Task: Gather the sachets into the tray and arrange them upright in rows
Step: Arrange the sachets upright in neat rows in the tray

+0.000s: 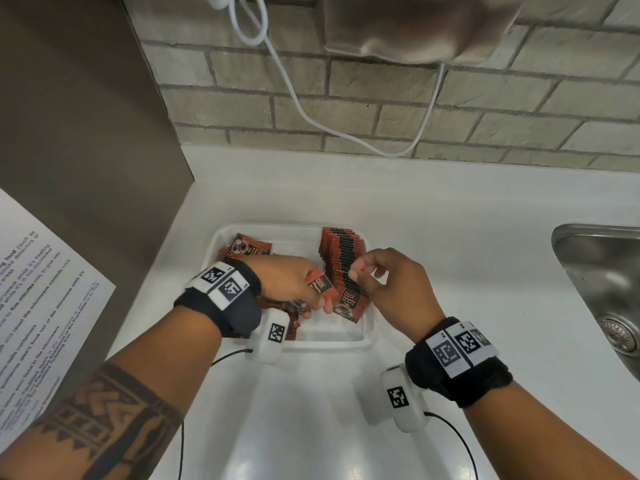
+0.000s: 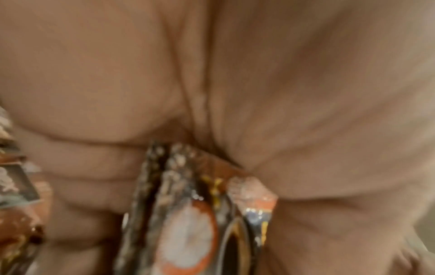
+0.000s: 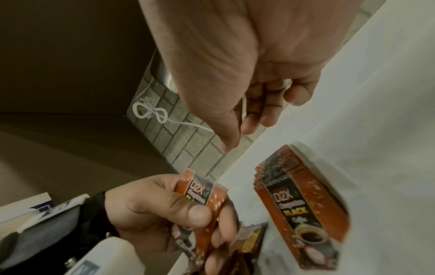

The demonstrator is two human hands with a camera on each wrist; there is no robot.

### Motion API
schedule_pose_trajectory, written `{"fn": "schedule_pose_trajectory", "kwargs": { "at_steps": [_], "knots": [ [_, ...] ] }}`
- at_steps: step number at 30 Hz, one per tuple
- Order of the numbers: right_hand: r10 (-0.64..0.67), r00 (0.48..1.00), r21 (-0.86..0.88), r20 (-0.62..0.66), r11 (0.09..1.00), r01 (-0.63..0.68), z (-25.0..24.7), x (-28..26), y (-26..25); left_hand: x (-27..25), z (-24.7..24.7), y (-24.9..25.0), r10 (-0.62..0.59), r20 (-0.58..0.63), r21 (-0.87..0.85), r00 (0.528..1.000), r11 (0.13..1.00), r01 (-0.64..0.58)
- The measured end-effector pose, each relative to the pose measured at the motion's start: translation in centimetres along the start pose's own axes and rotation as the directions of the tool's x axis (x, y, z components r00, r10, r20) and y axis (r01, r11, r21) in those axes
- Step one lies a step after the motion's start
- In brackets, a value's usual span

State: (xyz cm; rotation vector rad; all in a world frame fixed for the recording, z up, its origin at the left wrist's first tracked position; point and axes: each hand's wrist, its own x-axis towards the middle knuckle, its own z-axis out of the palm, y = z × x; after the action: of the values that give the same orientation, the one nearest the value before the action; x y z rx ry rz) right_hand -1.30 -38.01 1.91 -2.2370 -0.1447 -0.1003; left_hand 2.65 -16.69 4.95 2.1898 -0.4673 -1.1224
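Left hand clasps sachets at tray's left side; right hand curls empty above upright row (sink at counter's right edge).

The sachets look glossy and foil-like with crimped edges, in a smooth translucent plastic tray. The white tabletop is smooth with a soft sheen, the sink brushed metal, the brick wall rough and matt.

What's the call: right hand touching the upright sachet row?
Apart. Right wrist view shows a clear gap between the right hand and the upright sachet row.
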Motion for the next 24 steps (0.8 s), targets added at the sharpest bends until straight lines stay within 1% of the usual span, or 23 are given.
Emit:
{"fn": "schedule_pose_trajectory", "kwargs": {
  "at_steps": [2, 5, 8, 10, 12, 13, 14, 15, 17, 18, 19, 21, 24],
  "knots": [
    [-0.016, 0.999, 0.078, 0.035, 0.997, 0.013, 0.5, 0.2, -1.2, -0.6, -0.6, -0.8, 0.044, -0.04, -0.035, 0.998, 0.998, -0.046],
    [-0.066, 0.99, 0.097, 0.123, 0.994, 0.054, 1.8, 0.7, -2.9, -1.3, -0.9, -1.8, 0.098, -0.087, -0.051, 0.991, 0.993, -0.103],
    [-0.069, 0.979, 0.167, 0.191, 0.985, 0.037, 3.3, 1.4, -4.5, -1.9, -0.9, -2.9, 0.137, -0.162, -0.085, 0.977, 0.985, -0.152],
    [-0.042, 0.986, 0.174, 0.159, 0.985, 0.014, 4.4, 2.0, -5.1, -2.5, -1.4, -4.1, 0.116, -0.207, -0.122, 0.972, 0.982, -0.143],
    [-0.017, 0.994, 0.119, 0.112, 0.993, 0.003, 5.4, 2.7, -5.2, -3.2, -2.3, -5.5, 0.072, -0.273, -0.178, 0.959, 0.976, -0.124],
    [0.004, 0.993, 0.086, 0.121, 0.996, -0.014, 5.9, 2.9, -5.3, -3.6, -2.7, -6.2, 0.043, -0.32, -0.21, 0.947, 0.971, -0.115],
    [0.036, 0.986, 0.049, 0.165, 0.998, -0.044, 6.3, 3.1, -5.4, -4.1, -3.1, -6.8, 0.011, -0.367, -0.235, 0.93, 0.966, -0.105],
    [0.081, 0.966, -0.004, 0.244, 0.997, -0.082, 6.7, 3.1, -5.6, -4.6, -3.5, -7.3, -0.018, -0.41, -0.249, 0.912, 0.964, -0.094],
    [0.167, 0.889, -0.146, 0.427, 0.983, -0.114, 7.6, 2.9, -6.3, -5.5, -4.0, -8.2, -0.054, -0.479, -0.249, 0.876, 0.965, -0.077],
    [0.199, 0.847, -0.209, 0.492, 0.972, -0.106, 8.0, 2.7, -6.7, -5.8, -4.2, -8.5, -0.068, -0.501, -0.255, 0.863, 0.964, -0.072],
    [0.225, 0.817, -0.256, 0.531, 0.962, -0.099, 8.4, 2.5, -7.2, -6.0, -4.4, -8.8, -0.083, -0.519, -0.267, 0.851, 0.961, -0.069],
    [0.275, 0.789, -0.319, 0.549, 0.942, -0.106, 9.6, 2.3, -7.9, -6.3, -4.6, -9.3, -0.099, -0.54, -0.267, 0.836, 0.962, -0.058],
    [0.306, 0.787, -0.394, 0.536, 0.915, -0.088, 11.3, 2.2, -8.5, -6.1, -4.7, -9.8, -0.104, -0.557, -0.244, 0.824, 0.969, -0.042]
  ]
}}
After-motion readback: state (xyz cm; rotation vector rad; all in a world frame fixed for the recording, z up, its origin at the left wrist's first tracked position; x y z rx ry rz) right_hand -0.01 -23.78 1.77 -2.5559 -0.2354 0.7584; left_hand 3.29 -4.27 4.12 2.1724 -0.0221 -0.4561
